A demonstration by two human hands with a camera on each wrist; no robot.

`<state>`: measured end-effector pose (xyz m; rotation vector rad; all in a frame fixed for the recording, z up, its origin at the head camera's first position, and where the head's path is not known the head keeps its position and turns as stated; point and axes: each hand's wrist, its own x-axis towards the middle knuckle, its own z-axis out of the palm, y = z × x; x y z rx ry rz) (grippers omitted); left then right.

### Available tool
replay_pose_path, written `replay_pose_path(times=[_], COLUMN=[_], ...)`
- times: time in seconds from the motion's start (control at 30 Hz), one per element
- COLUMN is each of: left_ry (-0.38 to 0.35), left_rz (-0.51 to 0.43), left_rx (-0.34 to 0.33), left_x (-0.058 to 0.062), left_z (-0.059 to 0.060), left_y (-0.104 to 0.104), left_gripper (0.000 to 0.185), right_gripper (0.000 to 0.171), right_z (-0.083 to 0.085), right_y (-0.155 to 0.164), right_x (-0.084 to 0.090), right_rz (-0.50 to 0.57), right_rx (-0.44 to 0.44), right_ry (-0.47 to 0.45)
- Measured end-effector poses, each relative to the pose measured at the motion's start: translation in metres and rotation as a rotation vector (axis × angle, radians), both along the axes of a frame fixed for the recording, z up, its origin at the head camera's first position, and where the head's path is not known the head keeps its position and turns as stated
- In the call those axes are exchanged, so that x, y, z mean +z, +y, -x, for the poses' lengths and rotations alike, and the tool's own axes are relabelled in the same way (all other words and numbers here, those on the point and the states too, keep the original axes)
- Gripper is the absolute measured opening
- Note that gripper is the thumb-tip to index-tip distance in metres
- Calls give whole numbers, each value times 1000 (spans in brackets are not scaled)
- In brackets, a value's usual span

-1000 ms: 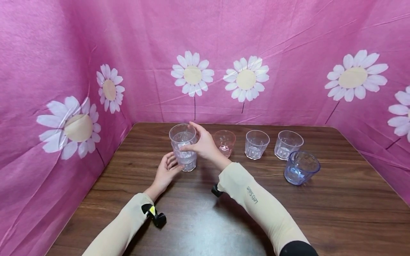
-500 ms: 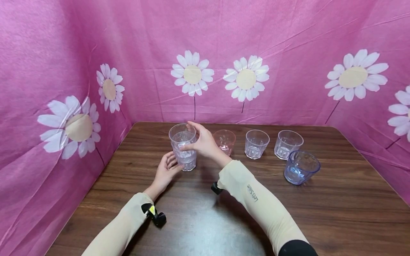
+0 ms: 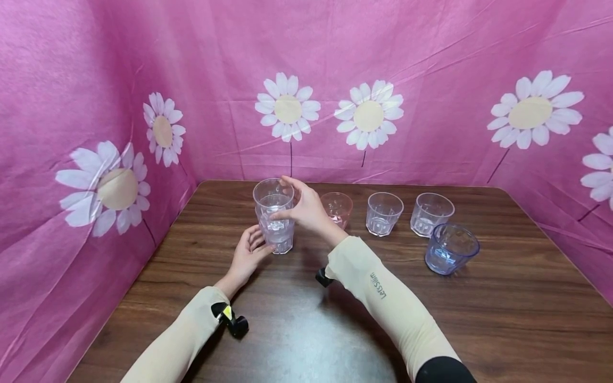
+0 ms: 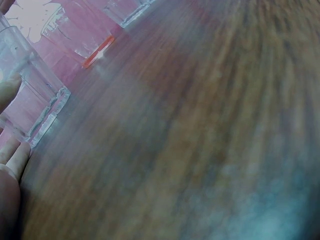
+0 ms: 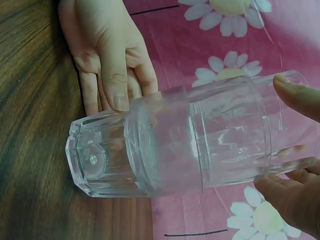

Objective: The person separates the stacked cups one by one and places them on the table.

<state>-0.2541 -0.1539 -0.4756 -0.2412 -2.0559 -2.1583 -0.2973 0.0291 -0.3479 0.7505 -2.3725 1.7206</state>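
Several clear tumblers stand nested in an upright stack left of centre in the head view. My left hand [image 3: 246, 260] holds the bottom tumbler [image 5: 97, 152] low down, thumb and fingers on either side near its base. That base meets the tabletop in the left wrist view. Higher up, my right hand [image 3: 308, 210] grips the top tumbler [image 3: 272, 190], with the thumb [image 5: 299, 97] and fingers on opposite sides near its rim. The right wrist view shows the stacked rims spaced one above another, the top tumbler's walls partly inside the one beneath.
A pink tumbler [image 3: 342, 205] stands just behind my right wrist. To its right are two clear tumblers, one nearer [image 3: 384, 215] and one farther [image 3: 431, 215], and a blue tumbler [image 3: 450, 252]. Pink flowered cloth [image 3: 325, 53] hangs behind the wooden table [image 3: 297, 330].
My right hand and the top tumbler's rim have risen slightly over the last half second. The left hand and the bottom tumbler stay in place.
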Motion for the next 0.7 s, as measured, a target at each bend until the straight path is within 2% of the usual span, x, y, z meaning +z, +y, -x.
replay_pose_path(times=[0.37,0.7], left_ry=[3,4], left_rz=[22,-27], left_rx=[-3,0], left_x=[0,0], left_z=[0,1], left_y=[-1,-1], left_gripper=[64,65], right_gripper=[97,94], right_z=[-3,-9], right_y=[3,14], right_x=[8,20], right_rz=[65,191], right_rx=[-16,-18], right_ry=[-23,-44])
